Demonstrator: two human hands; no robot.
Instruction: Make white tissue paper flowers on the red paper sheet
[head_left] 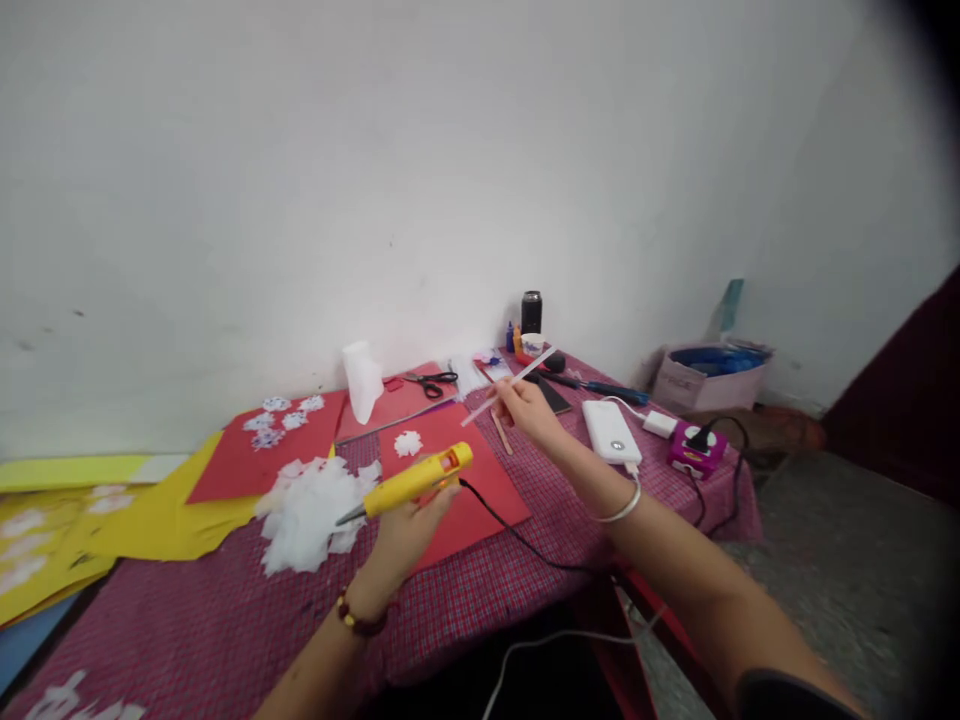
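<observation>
The left hand [411, 530] is gripping a yellow glue gun [409, 484], its tip pointing down at a pile of white paper [307, 515]. The right hand [523, 406] is pinching a translucent stick [480, 410] above red paper [457, 490], where a white flower [407, 443] is lying. Black scissors [433, 382] are resting behind the flower. A white power bank [611, 432] is lying beside the right forearm, on the checked cloth [202, 620].

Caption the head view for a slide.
Left hand with yellow glue gun, right hand with clear stick, above red paper.
</observation>
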